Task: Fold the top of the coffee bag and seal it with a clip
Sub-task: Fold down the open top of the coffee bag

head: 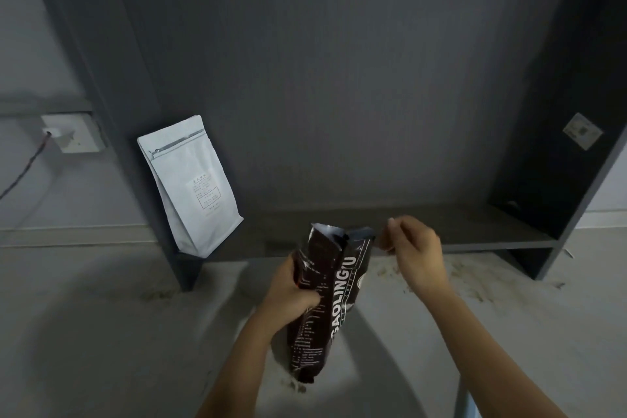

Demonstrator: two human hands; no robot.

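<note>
A dark brown coffee bag (334,299) with white lettering is held upright in the air in the lower middle of the head view. My left hand (291,292) grips its left side around the middle. My right hand (415,248) pinches the top right corner of the bag between thumb and fingers. The bag's mouth is open, with silver lining showing at the top. No clip is visible.
A white coffee pouch (191,187) leans against the left upright of a dark grey shelf unit (441,234). The low shelf board runs behind my hands. A wall socket (73,134) with a cable sits at the left. The pale floor (101,332) carries scattered crumbs.
</note>
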